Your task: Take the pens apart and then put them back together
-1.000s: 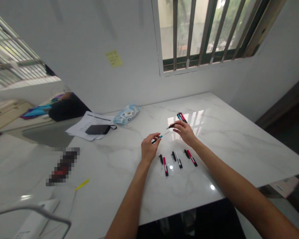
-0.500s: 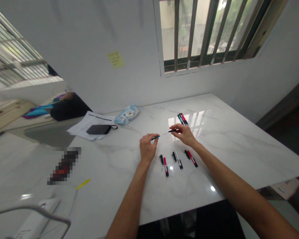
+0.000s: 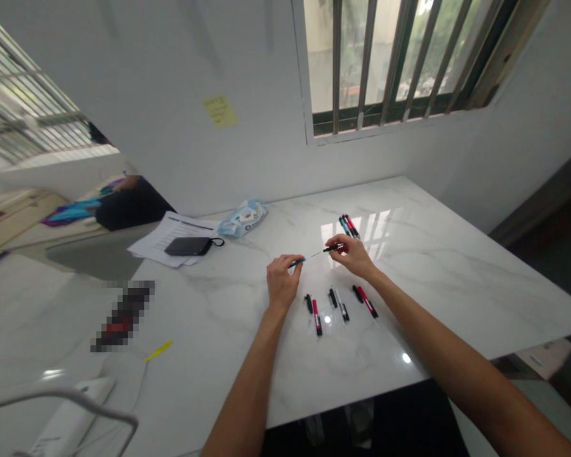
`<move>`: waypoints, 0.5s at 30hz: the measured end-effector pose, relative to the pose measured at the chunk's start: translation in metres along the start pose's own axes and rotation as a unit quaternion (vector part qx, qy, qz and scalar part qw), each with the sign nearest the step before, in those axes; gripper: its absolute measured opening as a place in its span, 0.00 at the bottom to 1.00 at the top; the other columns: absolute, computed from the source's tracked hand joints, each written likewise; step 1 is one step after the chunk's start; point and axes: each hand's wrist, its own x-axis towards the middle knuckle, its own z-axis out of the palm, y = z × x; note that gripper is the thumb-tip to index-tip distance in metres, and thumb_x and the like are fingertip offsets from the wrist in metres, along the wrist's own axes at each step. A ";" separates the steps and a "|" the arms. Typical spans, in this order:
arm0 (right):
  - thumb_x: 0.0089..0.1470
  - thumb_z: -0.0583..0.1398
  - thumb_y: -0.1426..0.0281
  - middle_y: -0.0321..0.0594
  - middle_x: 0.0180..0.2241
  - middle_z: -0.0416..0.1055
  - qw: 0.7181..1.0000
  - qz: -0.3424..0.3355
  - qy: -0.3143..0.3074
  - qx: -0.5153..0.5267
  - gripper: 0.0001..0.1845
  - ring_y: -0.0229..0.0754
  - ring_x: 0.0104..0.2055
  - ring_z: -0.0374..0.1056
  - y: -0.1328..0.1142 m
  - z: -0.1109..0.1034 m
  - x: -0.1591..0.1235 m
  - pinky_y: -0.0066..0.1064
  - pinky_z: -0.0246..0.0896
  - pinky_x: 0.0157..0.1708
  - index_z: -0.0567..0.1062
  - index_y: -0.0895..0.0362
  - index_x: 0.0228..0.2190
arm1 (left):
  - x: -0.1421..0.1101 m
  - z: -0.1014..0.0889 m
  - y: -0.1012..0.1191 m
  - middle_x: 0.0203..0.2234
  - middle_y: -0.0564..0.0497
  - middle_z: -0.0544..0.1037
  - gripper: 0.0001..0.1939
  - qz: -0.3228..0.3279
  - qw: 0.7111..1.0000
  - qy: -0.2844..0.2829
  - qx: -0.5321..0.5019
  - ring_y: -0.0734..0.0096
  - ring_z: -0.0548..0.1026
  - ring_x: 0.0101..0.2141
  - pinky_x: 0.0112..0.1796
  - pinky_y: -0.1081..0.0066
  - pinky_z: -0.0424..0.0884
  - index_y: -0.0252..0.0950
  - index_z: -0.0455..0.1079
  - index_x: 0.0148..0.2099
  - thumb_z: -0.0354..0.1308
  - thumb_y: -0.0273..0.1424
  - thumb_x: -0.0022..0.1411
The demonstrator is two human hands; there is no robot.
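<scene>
On the white marble table (image 3: 433,304), the left hand (image 3: 282,282) and right hand (image 3: 354,257) are closed on two ends of one thin pen (image 3: 314,254), and other pens (image 3: 317,317) lie near the hands

Glossy white marble tabletop (image 3: 447,279) is showing soft grey veining. Slim teal-and-black pen (image 3: 313,254) is showing a pale middle section. Slender red-and-black pens (image 3: 317,318) are flanking a black-and-silver pen (image 3: 343,312). Crinkled pale-blue plastic packet (image 3: 242,219) is showing white patches; square yellow sticky note (image 3: 220,111) is contrasting with the white wall (image 3: 124,63).
</scene>
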 end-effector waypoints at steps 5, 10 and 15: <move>0.52 0.63 0.68 0.39 0.37 0.78 1.000 0.005 -0.020 0.006 0.10 0.40 0.36 0.74 0.000 0.001 -0.001 0.32 0.70 0.35 0.79 0.55 0.38 | 0.000 0.000 0.001 0.40 0.50 0.84 0.06 0.007 1.000 -0.006 0.009 0.59 0.78 0.42 0.47 0.61 0.69 0.43 0.80 0.42 0.63 0.28 0.65; 0.53 0.65 0.67 0.38 0.36 0.79 0.999 0.006 -0.046 0.018 0.10 0.40 0.35 0.74 0.003 0.007 -0.004 0.32 0.70 0.36 0.80 0.54 0.39 | -0.001 0.001 0.005 0.40 0.50 0.84 0.06 0.020 1.000 -0.018 0.007 0.59 0.78 0.42 0.47 0.61 0.69 0.43 0.80 0.43 0.63 0.29 0.65; 0.53 0.66 0.68 0.37 0.36 0.80 0.997 -0.001 -0.069 0.016 0.09 0.39 0.35 0.73 0.001 0.013 -0.007 0.31 0.69 0.37 0.80 0.54 0.39 | -0.003 0.004 0.009 0.40 0.51 0.84 0.06 0.039 0.998 -0.047 -0.008 0.61 0.78 0.44 0.49 0.60 0.69 0.43 0.80 0.44 0.64 0.28 0.65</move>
